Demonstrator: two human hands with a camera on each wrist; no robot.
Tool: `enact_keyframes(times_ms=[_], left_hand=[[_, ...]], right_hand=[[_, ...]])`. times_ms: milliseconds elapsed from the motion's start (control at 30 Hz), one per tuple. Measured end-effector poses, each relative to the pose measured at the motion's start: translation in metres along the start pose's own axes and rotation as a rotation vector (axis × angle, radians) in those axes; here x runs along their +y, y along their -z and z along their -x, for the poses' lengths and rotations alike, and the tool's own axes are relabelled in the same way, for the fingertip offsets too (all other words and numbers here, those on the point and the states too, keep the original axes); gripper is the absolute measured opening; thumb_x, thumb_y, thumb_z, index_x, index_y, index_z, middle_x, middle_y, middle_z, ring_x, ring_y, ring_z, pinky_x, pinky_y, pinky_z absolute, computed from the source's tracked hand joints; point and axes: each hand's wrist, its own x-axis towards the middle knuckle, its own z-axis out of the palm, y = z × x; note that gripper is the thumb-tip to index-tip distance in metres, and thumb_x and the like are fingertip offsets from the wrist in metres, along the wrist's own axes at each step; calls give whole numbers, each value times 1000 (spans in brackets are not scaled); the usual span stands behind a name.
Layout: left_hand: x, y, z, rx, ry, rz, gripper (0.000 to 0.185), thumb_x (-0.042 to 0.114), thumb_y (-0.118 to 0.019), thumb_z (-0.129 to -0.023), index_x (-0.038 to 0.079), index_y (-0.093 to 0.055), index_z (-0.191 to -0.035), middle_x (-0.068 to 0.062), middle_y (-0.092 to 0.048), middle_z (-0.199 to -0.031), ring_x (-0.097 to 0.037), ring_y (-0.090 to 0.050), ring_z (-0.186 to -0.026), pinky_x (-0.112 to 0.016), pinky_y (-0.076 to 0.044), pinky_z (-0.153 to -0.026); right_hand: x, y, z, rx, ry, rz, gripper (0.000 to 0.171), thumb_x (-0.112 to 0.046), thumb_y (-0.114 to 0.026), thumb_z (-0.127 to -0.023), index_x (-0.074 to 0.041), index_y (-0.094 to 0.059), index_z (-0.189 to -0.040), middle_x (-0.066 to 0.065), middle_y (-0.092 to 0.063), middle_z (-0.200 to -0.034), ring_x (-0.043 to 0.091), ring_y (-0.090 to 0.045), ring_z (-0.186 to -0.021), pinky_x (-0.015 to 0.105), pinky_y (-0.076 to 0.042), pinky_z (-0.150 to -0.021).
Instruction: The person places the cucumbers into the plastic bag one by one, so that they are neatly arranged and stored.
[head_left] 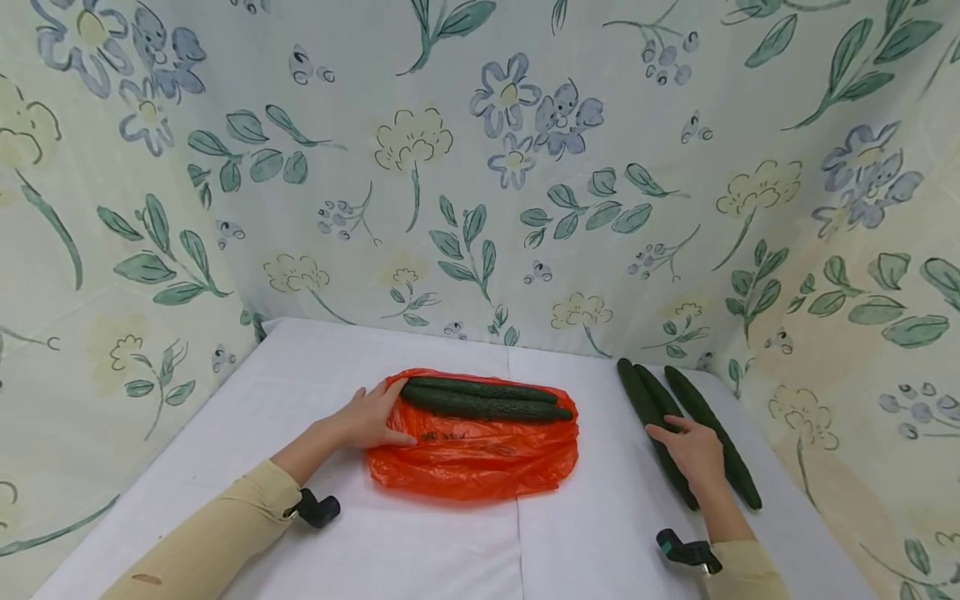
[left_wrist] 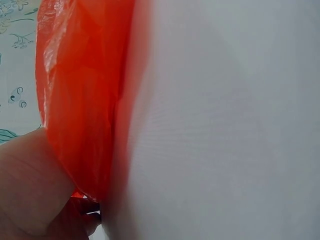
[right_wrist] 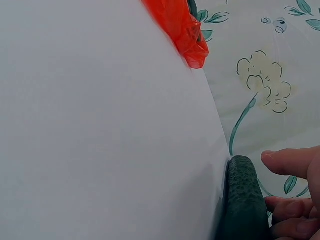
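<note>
In the head view, a red plastic bag lies on the table with two dark green cucumbers side by side in its upper part. My left hand holds the bag's left edge, thumb on the near side, fingers by the cucumbers' ends; the left wrist view shows fingertips partly behind the red film. At the right, my right hand is over a pair of cucumbers, thumb and fingers spread. In the right wrist view the thumb stands apart from a cucumber, the other fingers beside it.
A third cucumber lies just right of the pair. White cloth covers the table, with a seam down its middle. Floral curtains hang behind and at both sides. A small black device is strapped at each wrist.
</note>
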Motion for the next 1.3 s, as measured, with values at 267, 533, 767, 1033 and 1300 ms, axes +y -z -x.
enact_keyframes(times_ms=[267,533,767,1033,1300], left_hand=[[3,4,1,-4,9,5,119,65,-78,-74,10,-18,-161,-22,-28,-162,-40,-26,-150,-66,-6,-122],[1,3,-1,-7,12,-6,120,67,-78,-74,10,-18,-161,-22,-28,-162,-40,-25,-151,-66,-7,-121],[0,3,0,-10,16,-9,120,67,-77,-74,11,-17,-161,-22,-28,-162,-41,-24,-151,-66,-7,-122],[-1,2,0,-6,16,-5,120,66,-78,-74,10,-18,-161,-21,-29,-162,-40,-25,-151,-66,-7,-122],[0,0,-2,-7,13,0,119,66,-78,-73,11,-18,-161,-20,-29,-162,-39,-26,-151,-66,-7,-122]], right_hand=[[-2,3,-8,-43,-11,88,76,-45,-72,-89,10,-53,-137,38,-40,-148,55,-40,-134,63,-43,-104],[-6,8,-14,-98,3,156,69,-39,-73,-88,14,-58,-130,39,-45,-142,56,-46,-127,61,-49,-98],[-10,4,-14,-120,-39,66,61,-29,-72,-89,12,-58,-131,39,-39,-147,57,-36,-135,64,-39,-108],[-14,-11,-10,-84,-49,-43,51,-25,-73,-89,5,-61,-129,37,-43,-146,54,-40,-133,64,-38,-108],[-14,-21,-8,-78,-72,-78,61,-25,-73,-90,5,-53,-139,36,-36,-152,54,-33,-140,64,-34,-113]])
